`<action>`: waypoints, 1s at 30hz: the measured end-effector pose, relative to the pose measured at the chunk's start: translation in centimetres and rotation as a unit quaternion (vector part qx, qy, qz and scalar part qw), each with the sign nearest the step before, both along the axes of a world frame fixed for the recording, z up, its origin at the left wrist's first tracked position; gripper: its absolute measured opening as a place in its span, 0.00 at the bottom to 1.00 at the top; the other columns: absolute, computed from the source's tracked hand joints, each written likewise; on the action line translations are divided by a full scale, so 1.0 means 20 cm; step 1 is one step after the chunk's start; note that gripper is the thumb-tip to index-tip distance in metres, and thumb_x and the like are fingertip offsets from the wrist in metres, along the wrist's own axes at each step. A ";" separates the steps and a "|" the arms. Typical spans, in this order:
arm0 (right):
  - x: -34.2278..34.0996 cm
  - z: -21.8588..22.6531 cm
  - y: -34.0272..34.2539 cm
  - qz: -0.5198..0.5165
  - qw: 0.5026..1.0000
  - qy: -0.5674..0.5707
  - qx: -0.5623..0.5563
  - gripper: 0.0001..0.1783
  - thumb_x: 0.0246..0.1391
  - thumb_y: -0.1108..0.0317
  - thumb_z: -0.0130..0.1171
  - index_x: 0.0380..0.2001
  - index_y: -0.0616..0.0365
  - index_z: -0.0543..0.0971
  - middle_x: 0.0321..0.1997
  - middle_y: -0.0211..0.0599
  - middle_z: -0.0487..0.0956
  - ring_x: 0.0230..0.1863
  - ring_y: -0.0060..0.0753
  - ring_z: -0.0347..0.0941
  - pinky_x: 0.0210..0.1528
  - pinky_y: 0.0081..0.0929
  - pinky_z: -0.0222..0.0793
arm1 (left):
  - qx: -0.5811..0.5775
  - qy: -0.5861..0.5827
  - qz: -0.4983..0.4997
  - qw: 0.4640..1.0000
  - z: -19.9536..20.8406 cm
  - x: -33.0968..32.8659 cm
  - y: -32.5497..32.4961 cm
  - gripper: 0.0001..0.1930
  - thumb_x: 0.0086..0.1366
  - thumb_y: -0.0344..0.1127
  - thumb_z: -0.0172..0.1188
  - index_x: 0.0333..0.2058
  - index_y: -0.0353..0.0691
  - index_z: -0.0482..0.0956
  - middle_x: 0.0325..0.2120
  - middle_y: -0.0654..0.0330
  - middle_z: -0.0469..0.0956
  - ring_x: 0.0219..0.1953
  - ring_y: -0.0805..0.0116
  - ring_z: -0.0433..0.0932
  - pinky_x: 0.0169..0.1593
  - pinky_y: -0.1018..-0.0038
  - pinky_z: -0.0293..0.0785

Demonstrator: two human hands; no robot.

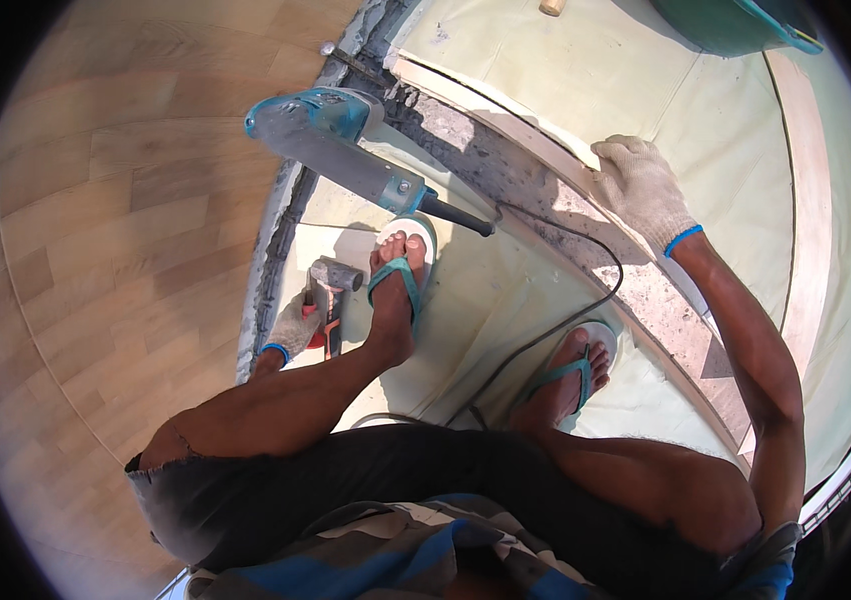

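My left hand [295,328], in a pale knit glove with a blue cuff, is low at the left beside my foot. Its fingers are closed round a red object [309,304], mostly hidden by the glove. Right beside it lies a hammer [333,275] with a grey head and an orange and black handle. My right hand [637,188], gloved the same way, reaches forward on the right. Its fingers curl over the edge of a pale board strip [535,140] along the rough concrete channel [565,220]. A blue-green and grey power tool [345,150] with a black cable lies ahead.
Brown wood-look flooring [115,220] spreads at the left, bordered by a broken concrete edge [290,210]. My sandalled feet stand on pale sheeting [465,330], with the cable [530,345] between them. A green tub [735,25] stands far right, near another pale strip [803,200].
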State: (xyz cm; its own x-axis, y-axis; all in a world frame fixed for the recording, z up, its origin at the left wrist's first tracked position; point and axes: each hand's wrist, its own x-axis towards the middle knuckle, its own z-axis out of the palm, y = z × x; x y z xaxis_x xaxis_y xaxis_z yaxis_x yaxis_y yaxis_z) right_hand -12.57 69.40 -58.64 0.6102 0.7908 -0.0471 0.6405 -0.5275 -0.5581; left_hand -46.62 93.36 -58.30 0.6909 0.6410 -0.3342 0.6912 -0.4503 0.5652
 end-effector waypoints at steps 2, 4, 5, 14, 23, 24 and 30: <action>0.03 0.04 0.04 0.006 1.000 0.022 -0.003 0.20 0.68 0.60 0.63 0.57 0.58 0.83 0.58 0.50 0.82 0.63 0.55 0.76 0.67 0.46 0.72 | -0.025 -0.012 0.048 0.998 0.02 0.03 -0.01 0.27 0.84 0.51 0.40 0.63 0.30 0.71 0.63 0.46 0.74 0.71 0.51 0.65 0.79 0.59 0.48; 0.08 0.16 0.15 0.019 0.999 0.048 -0.005 0.19 0.70 0.60 0.60 0.58 0.57 0.82 0.56 0.50 0.82 0.61 0.55 0.78 0.65 0.46 0.73 | -0.027 -0.005 0.072 0.997 0.06 0.07 -0.01 0.29 0.84 0.53 0.41 0.62 0.29 0.72 0.61 0.46 0.74 0.70 0.52 0.65 0.79 0.59 0.48; 0.11 0.24 0.24 0.052 0.998 0.038 0.001 0.21 0.70 0.57 0.60 0.58 0.58 0.82 0.56 0.52 0.83 0.60 0.56 0.78 0.65 0.47 0.74 | -0.032 -0.011 0.075 0.997 0.05 0.06 0.00 0.29 0.83 0.53 0.42 0.61 0.30 0.72 0.62 0.46 0.74 0.70 0.52 0.66 0.79 0.59 0.49; 0.21 0.49 1.40 0.221 0.962 -0.154 0.049 0.32 0.66 0.38 0.60 0.51 0.59 0.84 0.43 0.56 0.87 0.47 0.57 0.86 0.50 0.50 0.81 | 0.214 0.078 -0.134 0.964 -0.13 -0.06 0.10 0.26 0.84 0.49 0.40 0.58 0.29 0.75 0.61 0.42 0.77 0.69 0.48 0.69 0.76 0.58 0.56; 0.15 0.37 1.68 0.175 0.957 -0.163 0.164 0.30 0.65 0.39 0.56 0.37 0.56 0.89 0.32 0.51 0.87 0.37 0.55 0.87 0.40 0.51 0.82 | 0.273 0.083 -0.278 0.917 0.02 -0.05 0.08 0.21 0.81 0.34 0.46 0.68 0.38 0.66 0.67 0.44 0.70 0.71 0.48 0.68 0.76 0.53 0.57; 0.15 0.40 1.69 0.187 0.955 -0.169 0.155 0.29 0.65 0.40 0.56 0.36 0.56 0.90 0.31 0.51 0.87 0.36 0.55 0.87 0.40 0.51 0.82 | 0.294 0.086 -0.291 0.906 0.02 -0.07 0.09 0.21 0.81 0.33 0.46 0.69 0.40 0.65 0.67 0.45 0.70 0.71 0.47 0.68 0.76 0.54 0.56; 0.10 0.41 1.72 0.208 0.943 -0.171 0.194 0.27 0.63 0.45 0.55 0.31 0.58 0.89 0.28 0.52 0.86 0.34 0.57 0.86 0.38 0.52 0.81 | 0.228 0.118 -0.246 0.935 0.05 -0.06 0.10 0.23 0.76 0.30 0.50 0.67 0.42 0.66 0.65 0.46 0.70 0.71 0.49 0.67 0.76 0.52 0.55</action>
State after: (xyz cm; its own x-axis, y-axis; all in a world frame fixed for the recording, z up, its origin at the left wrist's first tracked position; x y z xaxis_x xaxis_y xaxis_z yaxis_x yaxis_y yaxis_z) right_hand -10.52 103.75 -50.48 0.1713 0.8825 0.4380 0.9247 0.0094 -0.3805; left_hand -47.73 95.41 -57.29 0.8810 0.3782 -0.2841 0.4181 -0.9035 0.0939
